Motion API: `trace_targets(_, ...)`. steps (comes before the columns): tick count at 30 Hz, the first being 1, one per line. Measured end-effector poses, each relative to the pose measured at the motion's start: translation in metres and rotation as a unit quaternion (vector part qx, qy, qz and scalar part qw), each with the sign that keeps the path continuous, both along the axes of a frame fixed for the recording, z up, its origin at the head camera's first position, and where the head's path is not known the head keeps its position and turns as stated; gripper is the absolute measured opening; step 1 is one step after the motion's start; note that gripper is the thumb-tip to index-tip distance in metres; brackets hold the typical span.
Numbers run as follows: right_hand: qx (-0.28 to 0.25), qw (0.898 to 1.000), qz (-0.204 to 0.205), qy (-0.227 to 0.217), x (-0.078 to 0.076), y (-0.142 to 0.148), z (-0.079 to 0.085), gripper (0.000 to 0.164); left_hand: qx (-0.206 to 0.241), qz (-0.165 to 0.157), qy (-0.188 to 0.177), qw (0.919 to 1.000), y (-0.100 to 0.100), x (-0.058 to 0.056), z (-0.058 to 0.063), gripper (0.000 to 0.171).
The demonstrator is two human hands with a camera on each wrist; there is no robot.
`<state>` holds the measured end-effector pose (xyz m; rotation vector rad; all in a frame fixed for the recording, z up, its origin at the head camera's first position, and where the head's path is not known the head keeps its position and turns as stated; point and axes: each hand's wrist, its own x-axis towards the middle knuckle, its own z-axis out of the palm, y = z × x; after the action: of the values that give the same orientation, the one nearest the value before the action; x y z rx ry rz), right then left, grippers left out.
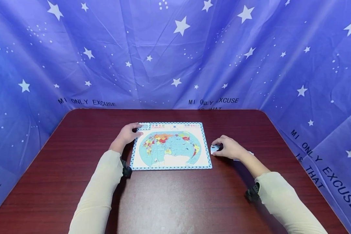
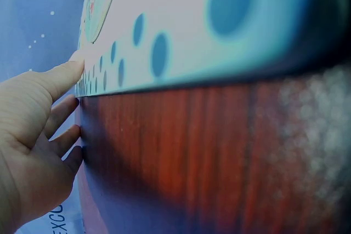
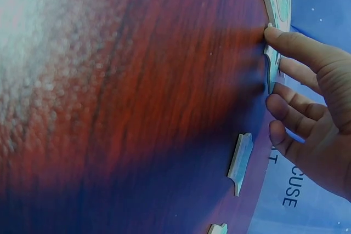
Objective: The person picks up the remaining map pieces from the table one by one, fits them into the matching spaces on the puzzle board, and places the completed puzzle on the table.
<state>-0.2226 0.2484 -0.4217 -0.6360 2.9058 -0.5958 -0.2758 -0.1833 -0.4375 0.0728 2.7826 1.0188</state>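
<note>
A world map puzzle [image 1: 175, 146] with a blue dotted border lies flat on the table, a white gap along the bottom of its map. My left hand [image 1: 128, 133] rests at its upper left corner, thumb and forefinger reaching onto the border. In the left wrist view, the thumb [image 2: 68, 75] touches the dotted edge while the other fingers extend loosely beside it. Just right of the board, my right hand [image 1: 229, 148] pinches a light blue puzzle piece [image 1: 214, 149] between thumb and fingers. The right wrist view shows that piece [image 3: 269, 72] nearly edge-on, low over the table.
Partly hidden behind my right wrist is another puzzle piece [image 1: 251, 153]. Two loose pieces show in the right wrist view, one nearer piece [image 3: 239, 163] and one at the bottom edge [image 3: 218, 229]. A starry blue curtain [image 1: 163, 71] hangs around the dark red table [image 1: 169, 198].
</note>
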Motion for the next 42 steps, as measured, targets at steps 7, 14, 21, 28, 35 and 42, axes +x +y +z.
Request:
trace_targets(7, -0.004, 1.000, 0.007, 0.005, 0.001, -0.001, 0.001, 0.035, -0.005, 0.002, 0.002, 1.0000, -0.001, 0.000, -0.002, 0.048)
trace_targets(14, -0.007, 1.000, 0.010, 0.007, 0.003, -0.004, 0.006, 0.035, -0.007, 0.003, 0.003, 1.0000, -0.002, -0.002, -0.002, 0.049)
trace_targets(21, -0.009, 1.000, 0.010, 0.020, 0.005, -0.011, 0.010, 0.038, -0.002, 0.004, 0.001, 1.0000, -0.002, -0.003, -0.002, 0.049)
trace_targets(28, -0.017, 0.999, 0.023, 0.026, 0.007, -0.021, 0.014, 0.040, -0.001, 0.008, -0.002, 1.0000, -0.001, -0.003, -0.004, 0.049)
trace_targets(35, -0.018, 0.998, 0.042, 0.033, 0.008, -0.031, 0.014, 0.040, -0.003, 0.007, 0.001, 1.0000, -0.002, -0.004, -0.003, 0.049)
trace_targets(42, -0.012, 0.998, 0.057, 0.034, 0.010, -0.040, 0.013, 0.039, -0.004, 0.001, 0.003, 1.0000, -0.002, -0.004, -0.003, 0.049)
